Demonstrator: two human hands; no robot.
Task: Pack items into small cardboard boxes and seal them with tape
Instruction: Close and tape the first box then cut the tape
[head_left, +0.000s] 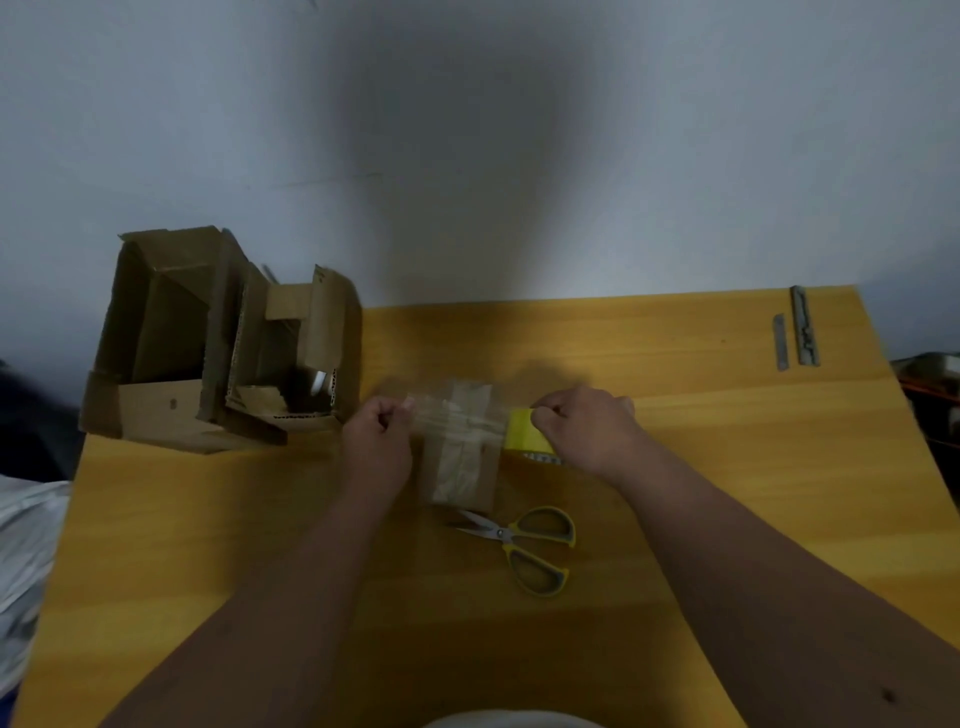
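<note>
Small cardboard box (460, 457) sits near the middle of the yellow wooden table (675, 441), long side running from 12 to 6 o'clock, flaps closed. A pale strip of tape already runs down its top along that same line. The picture is motion-blurred here, so the edges are soft.

A clear stretch of tape (457, 418) spans above the box's far half, running 9 to 3 o'clock. Left hand (379, 441) is at the box's 9 o'clock side, fingers curled, thumb and fingertips pinching the free end of the tape. Right hand (587, 426) is at the box's 3 o'clock side, fingers curled round a yellow tape roll (527, 434), which is just beside the box's right edge. Whether the stretched tape touches the box top, cannot tell.

Scissors (519, 540) with yellow-and-grey handles lie on the table at 6 o'clock from the box, just apart from it, blades open a little and pointing toward 9 o'clock.

At 10 o'clock, well apart, 2 larger open cardboard cartons (208, 343) stand side by side at the table's far left corner, flaps up. At 2 o'clock, near the far right corner, 2 grey metal strips (802, 327) lie on the table. A grey wall (467, 130) is behind the table.
</note>
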